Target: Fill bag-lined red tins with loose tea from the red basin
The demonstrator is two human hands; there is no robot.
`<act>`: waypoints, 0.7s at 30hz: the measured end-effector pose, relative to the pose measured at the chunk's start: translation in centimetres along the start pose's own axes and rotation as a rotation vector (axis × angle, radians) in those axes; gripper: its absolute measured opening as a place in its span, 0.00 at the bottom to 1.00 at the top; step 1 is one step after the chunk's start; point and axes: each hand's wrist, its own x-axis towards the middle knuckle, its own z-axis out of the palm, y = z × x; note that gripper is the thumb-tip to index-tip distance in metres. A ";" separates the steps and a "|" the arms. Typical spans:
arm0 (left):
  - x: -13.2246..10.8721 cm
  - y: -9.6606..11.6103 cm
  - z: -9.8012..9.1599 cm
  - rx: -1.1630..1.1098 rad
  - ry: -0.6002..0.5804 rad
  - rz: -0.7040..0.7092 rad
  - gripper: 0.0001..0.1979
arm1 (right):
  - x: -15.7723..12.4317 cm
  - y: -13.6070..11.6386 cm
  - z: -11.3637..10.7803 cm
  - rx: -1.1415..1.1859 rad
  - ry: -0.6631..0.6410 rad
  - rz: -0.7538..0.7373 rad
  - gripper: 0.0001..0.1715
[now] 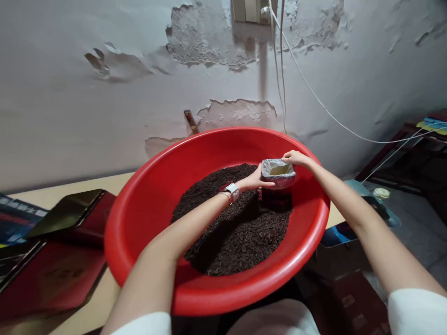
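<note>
Head view: a small square container lined with a crinkled silvery foil bag (pixel 278 173) stands upright on the far right side of a heap of dark, coarse loose-leaf tea (pixel 237 223); the bag's mouth is open and turned down over the rim, showing a pale yellowish inside. The left hand (pixel 256 179) rests against the near-left edge of the bag, fingers curled on its folded lip, a silver watch (pixel 232 191) at the wrist. The right hand (pixel 296 158) grips the far-right edge of the same lip from above, fingers closed on the foil. Both forearms reach in over the near rim, and the left one lies across the tea and hides part of the heap. The tea fills the floor of a large round red plastic basin (pixel 139 218), smooth and glossy, tilted up toward the wall. The basin sits on a pale desk (pixel 94 307). To its left lie flat dark red boxes with glossy lids (pixel 56 260). Behind, a grey plaster wall (pixel 87 107) shows peeling, flaking patches, and thin white cables (pixel 314 95) hang from a socket across it to the right.
</note>
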 end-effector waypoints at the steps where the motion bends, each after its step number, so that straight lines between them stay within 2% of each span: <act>1: -0.4 0.4 0.0 0.009 -0.023 -0.006 0.52 | 0.1 0.1 0.2 0.022 -0.002 0.003 0.09; 3: -1.5 1.2 -0.2 0.075 -0.041 -0.060 0.49 | 0.1 0.5 0.4 0.134 -0.021 0.040 0.10; 6: -4.0 2.4 -1.2 0.246 -0.007 -0.214 0.46 | 0.1 0.5 0.4 0.247 -0.017 0.133 0.09; 10: -7.3 4.5 -2.9 0.462 0.042 -0.416 0.48 | 0.1 -1.0 0.3 0.004 0.057 0.118 0.14; 13: -8.7 5.5 -3.9 0.633 0.033 -0.439 0.48 | -0.3 -2.6 0.4 -0.258 -0.050 -0.001 0.19; 15: -9.1 5.4 -4.1 0.718 0.040 -0.435 0.46 | -0.8 -3.8 0.7 -0.457 -0.046 -0.083 0.22; 17: -9.4 4.7 -4.2 0.797 0.055 -0.435 0.43 | -1.6 -5.1 1.2 -0.544 0.092 -0.179 0.23; 19: -9.7 3.6 -4.1 0.913 0.054 -0.418 0.40 | -2.8 -6.9 2.0 -0.535 0.198 -0.275 0.22; 21: -10.2 2.6 -4.2 1.047 0.025 -0.368 0.38 | -4.3 -9.0 3.1 -0.562 0.143 -0.288 0.24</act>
